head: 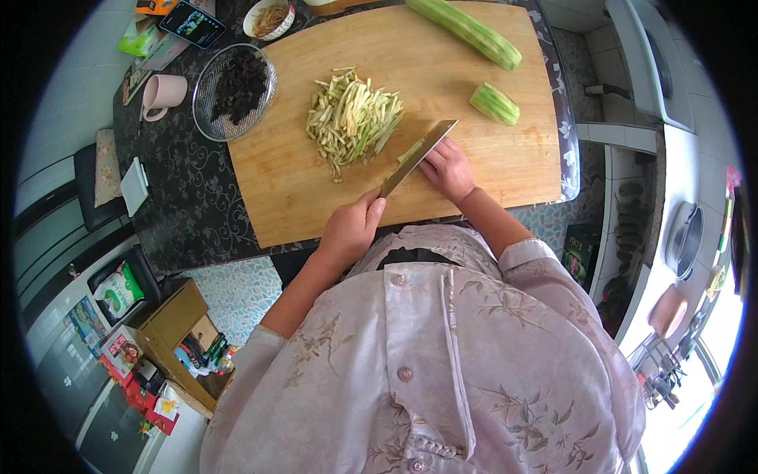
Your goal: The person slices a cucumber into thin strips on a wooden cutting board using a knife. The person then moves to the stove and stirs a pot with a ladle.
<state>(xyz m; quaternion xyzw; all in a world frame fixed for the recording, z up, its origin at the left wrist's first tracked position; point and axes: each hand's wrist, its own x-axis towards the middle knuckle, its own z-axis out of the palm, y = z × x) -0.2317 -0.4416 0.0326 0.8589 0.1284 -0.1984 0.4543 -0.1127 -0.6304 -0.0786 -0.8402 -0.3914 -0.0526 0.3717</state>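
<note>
My left hand (354, 226) grips the handle of a broad-bladed kitchen knife (419, 159), its blade slanting up to the right over a wooden cutting board (284, 195). Bent fingers of my right hand (453, 172) rest against the blade's right side, and what lies under them is hidden. A few pale green slices (410, 152) show along the blade's left side. Further left is a heap of thin green-white vegetable strips (355, 118). At the board's upper right lie a long peeled green gourd (468, 32) and a short cut piece (496, 105) of the same kind.
Left of the board, a metal mesh basket (202, 109) overlapping its edge holds dark, frilly wood ear fungus (240, 86). Nearby on the dark patterned tablecloth (183, 195) are a pink mug (164, 92), a bowl (286, 25) of brownish shreds and a lit smartphone (192, 25).
</note>
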